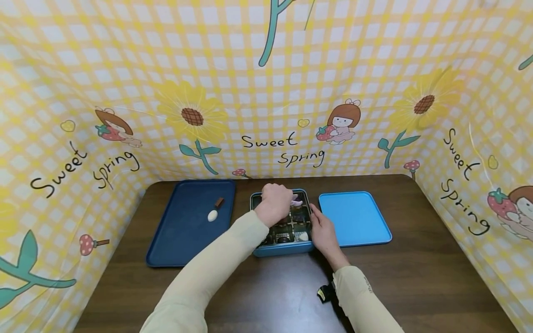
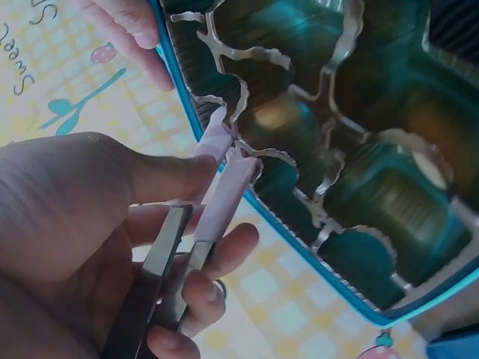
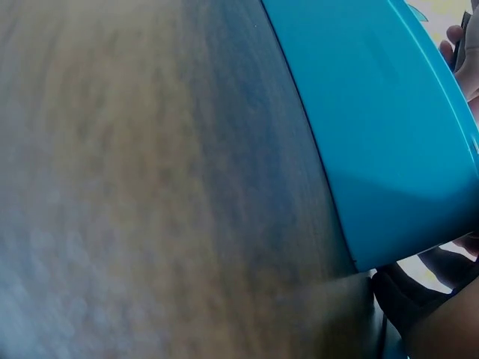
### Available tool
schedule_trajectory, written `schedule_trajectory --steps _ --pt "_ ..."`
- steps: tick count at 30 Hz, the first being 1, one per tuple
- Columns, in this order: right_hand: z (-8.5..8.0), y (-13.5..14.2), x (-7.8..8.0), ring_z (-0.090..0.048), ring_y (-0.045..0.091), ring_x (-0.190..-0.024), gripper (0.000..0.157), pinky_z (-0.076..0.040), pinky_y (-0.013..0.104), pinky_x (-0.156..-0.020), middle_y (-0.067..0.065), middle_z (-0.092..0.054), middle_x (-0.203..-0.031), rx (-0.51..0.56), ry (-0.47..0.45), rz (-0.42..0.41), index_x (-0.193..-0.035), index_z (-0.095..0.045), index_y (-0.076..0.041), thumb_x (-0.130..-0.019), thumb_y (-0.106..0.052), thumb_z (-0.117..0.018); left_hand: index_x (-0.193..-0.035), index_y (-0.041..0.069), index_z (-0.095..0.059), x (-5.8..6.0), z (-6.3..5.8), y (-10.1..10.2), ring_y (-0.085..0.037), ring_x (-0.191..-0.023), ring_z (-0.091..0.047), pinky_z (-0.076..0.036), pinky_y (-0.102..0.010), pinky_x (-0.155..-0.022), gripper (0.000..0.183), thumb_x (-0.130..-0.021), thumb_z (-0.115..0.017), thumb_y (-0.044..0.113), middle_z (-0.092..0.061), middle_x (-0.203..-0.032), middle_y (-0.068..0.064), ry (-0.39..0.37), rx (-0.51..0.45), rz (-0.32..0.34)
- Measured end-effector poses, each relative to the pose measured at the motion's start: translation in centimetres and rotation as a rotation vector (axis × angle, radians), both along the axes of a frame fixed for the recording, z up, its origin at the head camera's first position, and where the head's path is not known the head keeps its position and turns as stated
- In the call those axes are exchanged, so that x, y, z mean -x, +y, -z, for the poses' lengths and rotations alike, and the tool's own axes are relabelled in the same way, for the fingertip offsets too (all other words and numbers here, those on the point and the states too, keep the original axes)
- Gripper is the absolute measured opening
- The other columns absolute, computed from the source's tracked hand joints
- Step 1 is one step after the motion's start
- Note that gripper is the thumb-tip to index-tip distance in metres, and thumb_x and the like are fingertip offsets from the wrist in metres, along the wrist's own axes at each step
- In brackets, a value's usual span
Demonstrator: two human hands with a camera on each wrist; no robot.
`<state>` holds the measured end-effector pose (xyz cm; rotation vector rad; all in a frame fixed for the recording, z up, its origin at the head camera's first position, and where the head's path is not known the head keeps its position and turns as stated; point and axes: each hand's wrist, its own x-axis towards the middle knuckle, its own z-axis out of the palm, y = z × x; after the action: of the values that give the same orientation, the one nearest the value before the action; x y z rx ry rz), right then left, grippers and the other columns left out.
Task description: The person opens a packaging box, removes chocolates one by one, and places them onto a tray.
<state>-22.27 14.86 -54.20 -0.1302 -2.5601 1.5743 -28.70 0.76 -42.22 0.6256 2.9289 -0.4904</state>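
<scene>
My left hand (image 1: pixel 275 202) is over the left part of a blue box (image 1: pixel 283 250) with a clear divider (image 1: pixel 298 227) inside. It holds metal tweezers (image 2: pixel 196 254) with lilac tips, gripped between thumb and fingers. The lilac tips overlap the box's rim in the left wrist view, a gap between them and nothing seen in it. Along the box's right side lies my right hand (image 1: pixel 324 231), its fingers fairly straight and touching the outer wall. A small white piece (image 1: pixel 303 237) sits in the front right compartment.
To the left is a dark blue tray (image 1: pixel 183 231) bearing a small brown block (image 1: pixel 219 202) and a white egg-shaped piece (image 1: pixel 212 215). A light blue tray (image 1: pixel 356 219) lies right of the box. Behind the brown table (image 1: pixel 266 296) rises a yellow checked cloth (image 1: pixel 266 106).
</scene>
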Motion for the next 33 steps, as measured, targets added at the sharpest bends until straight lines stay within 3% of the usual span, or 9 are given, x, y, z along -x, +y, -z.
schedule_trajectory --steps 3,5,11,15,20,24,27,29,33 --pt "-0.1 0.0 -0.1 -0.043 0.035 -0.141 0.044 -0.037 0.054 -0.111 0.017 -0.046 -0.153 0.004 0.006 0.000 -0.154 -0.043 -0.009 -0.111 -0.020 -0.039 -0.109 0.026 -0.075 0.1 -0.1 0.4 -0.014 -0.058 -0.044 -0.036 -0.033 -0.047 0.019 -0.098 -0.064 0.036 -0.063 -0.076 0.005 0.019 0.052 0.026" --pt "-0.1 -0.1 -0.1 -0.043 0.035 -0.141 0.045 -0.037 0.054 -0.111 0.017 -0.046 -0.154 0.009 0.006 -0.005 -0.154 -0.042 -0.009 -0.111 -0.020 -0.039 -0.104 0.025 -0.075 0.1 -0.3 0.7 -0.013 -0.055 -0.032 -0.027 -0.032 -0.047 0.018 -0.100 -0.061 0.037 -0.050 -0.066 0.006 0.039 0.094 0.042" --pt "-0.2 -0.1 -0.2 -0.046 0.036 -0.138 0.045 -0.040 0.054 -0.109 0.018 -0.045 -0.154 0.016 0.008 -0.021 -0.155 -0.041 -0.008 -0.111 -0.020 -0.038 -0.095 0.023 -0.070 0.0 -0.7 2.0 -0.016 -0.053 -0.017 -0.020 -0.033 -0.049 0.032 -0.103 -0.052 0.047 -0.029 -0.060 0.004 0.066 0.247 0.059" --pt "-0.2 -0.3 -0.2 -0.047 0.036 -0.137 0.045 -0.041 0.054 -0.108 0.019 -0.046 -0.153 0.013 0.019 -0.026 -0.154 -0.042 -0.008 -0.111 -0.019 -0.039 -0.097 0.023 -0.068 0.2 -0.3 2.8 -0.016 -0.051 -0.013 -0.018 -0.033 -0.048 0.026 -0.107 -0.047 0.034 -0.022 -0.061 0.002 0.045 0.309 0.033" --pt "-0.3 -0.3 -0.1 -0.049 0.038 -0.135 0.045 -0.042 0.054 -0.107 0.020 -0.050 -0.149 0.009 0.011 -0.035 -0.155 -0.041 -0.009 -0.111 -0.021 -0.038 -0.098 0.023 -0.069 0.6 0.2 3.0 -0.016 -0.049 -0.018 -0.020 -0.033 -0.045 0.025 -0.108 -0.046 0.026 -0.027 -0.061 0.002 0.029 0.287 0.031" --pt "-0.4 -0.1 0.0 -0.053 0.038 -0.128 0.045 -0.045 0.054 -0.102 0.021 -0.050 -0.148 0.012 0.013 -0.029 -0.155 -0.041 -0.009 -0.111 -0.019 -0.038 -0.099 0.024 -0.069 0.8 0.4 2.6 -0.017 -0.054 -0.018 -0.021 -0.033 -0.049 0.030 -0.106 -0.048 0.044 -0.029 -0.064 0.003 0.044 0.275 0.079" --pt "-0.5 0.1 0.1 -0.049 0.037 -0.134 0.045 -0.042 0.055 -0.106 0.020 -0.047 -0.152 0.010 0.022 -0.022 -0.154 -0.042 -0.007 -0.111 -0.018 -0.039 -0.104 0.024 -0.074 0.8 0.7 2.3 -0.014 -0.054 -0.034 -0.039 -0.031 -0.054 0.038 -0.105 -0.047 0.051 -0.050 -0.068 0.005 0.053 0.252 0.130" --pt "-0.4 0.2 0.1 -0.047 0.037 -0.136 0.045 -0.041 0.055 -0.107 0.020 -0.046 -0.152 0.004 0.023 -0.020 -0.154 -0.043 -0.007 -0.111 -0.018 -0.039 -0.110 0.024 -0.076 0.8 0.9 2.2 -0.014 -0.060 -0.050 -0.052 -0.034 -0.065 0.040 -0.105 -0.046 0.050 -0.066 -0.081 0.004 0.052 0.227 0.146" --pt "-0.2 0.1 -0.2 -0.054 0.036 -0.126 0.045 -0.044 0.051 -0.101 0.019 -0.047 -0.152 -0.013 0.012 -0.009 -0.154 -0.043 -0.007 -0.111 -0.020 -0.039 -0.113 0.025 -0.077 0.5 1.5 1.8 -0.016 -0.067 -0.062 -0.058 -0.040 -0.075 0.038 -0.105 -0.047 0.048 -0.074 -0.095 0.003 0.064 0.203 0.150"
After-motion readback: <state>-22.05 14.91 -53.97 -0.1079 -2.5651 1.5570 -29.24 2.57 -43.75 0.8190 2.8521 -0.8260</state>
